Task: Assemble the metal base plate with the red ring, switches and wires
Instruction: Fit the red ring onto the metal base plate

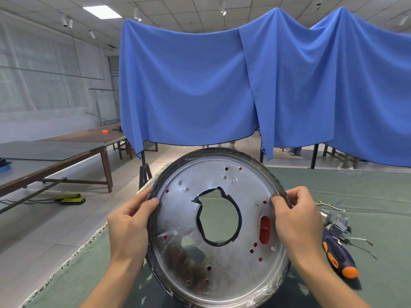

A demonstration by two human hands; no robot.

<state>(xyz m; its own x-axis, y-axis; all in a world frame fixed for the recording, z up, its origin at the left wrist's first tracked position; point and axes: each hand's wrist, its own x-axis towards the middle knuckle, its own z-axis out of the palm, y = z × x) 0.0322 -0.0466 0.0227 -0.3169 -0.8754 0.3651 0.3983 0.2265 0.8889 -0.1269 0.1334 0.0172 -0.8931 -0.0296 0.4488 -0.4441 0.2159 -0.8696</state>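
I hold a round metal base plate [213, 181] tilted up off the green table, its face toward me. It has a large black-edged centre hole, many small holes and a dark scorched patch at its lower left. Red from the ring [265, 230] behind it shows through an oval slot and several small holes. My left hand [129, 227] grips the plate's left rim, thumb on the face. My right hand [297, 221] grips the right rim the same way. Grey switches [335, 222] with thin wires [329, 205] lie on the table to the right.
A blue and orange screwdriver [339, 256] lies right of the plate. The green table mat [355, 187] ends at a frayed left edge. Blue cloth [200, 85] hangs behind the table. Long tables [51, 152] stand at the left over a tiled floor.
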